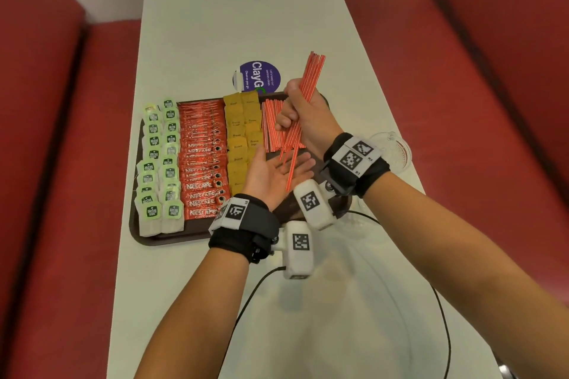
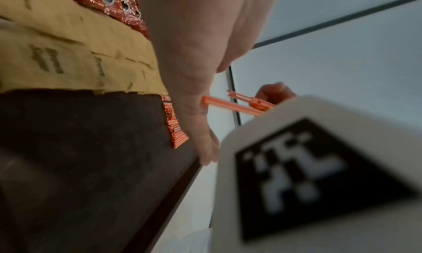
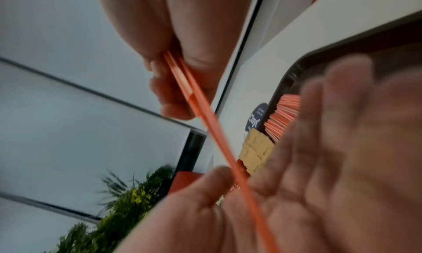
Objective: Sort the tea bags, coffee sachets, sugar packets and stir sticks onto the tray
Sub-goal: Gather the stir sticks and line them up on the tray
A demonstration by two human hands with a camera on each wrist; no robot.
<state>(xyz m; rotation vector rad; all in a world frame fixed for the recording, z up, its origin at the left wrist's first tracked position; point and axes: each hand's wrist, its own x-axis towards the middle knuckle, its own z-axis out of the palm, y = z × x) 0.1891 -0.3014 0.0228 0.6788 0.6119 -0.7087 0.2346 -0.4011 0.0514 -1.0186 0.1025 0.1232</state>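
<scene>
— Brown plastic, that tray (image 1: 160,240)? What lies on it?

— Yes, a brown tray on the white table (image 1: 215,24). Taking the sugar packets (image 1: 243,132) as the landmark: the coffee sachets (image 1: 201,160) lie in a red column just left of them, the tea bags (image 1: 160,163) in two green-tagged columns further left, and a flat pile of stir sticks (image 1: 272,126) just right of them.

— And the hands?

— The right hand (image 1: 303,115) is up above the right end of the tray, right of the sugar packets, its fingers (image 3: 169,96) curled round a bundle of red stir sticks (image 1: 304,101) that stands steeply tilted. The left hand (image 1: 277,172) lies palm up below it, near the sugar packets' lower end, fingers straight and spread, holding nothing; the bundle's lower ends reach down to that palm, one stick lower than the rest.

— Anything else about?

— A round purple sticker (image 1: 257,75) on the table just beyond the sugar packets, a clear glass (image 1: 392,148) well to their right off the tray, and red seats (image 1: 477,101) on either side of the table.
</scene>
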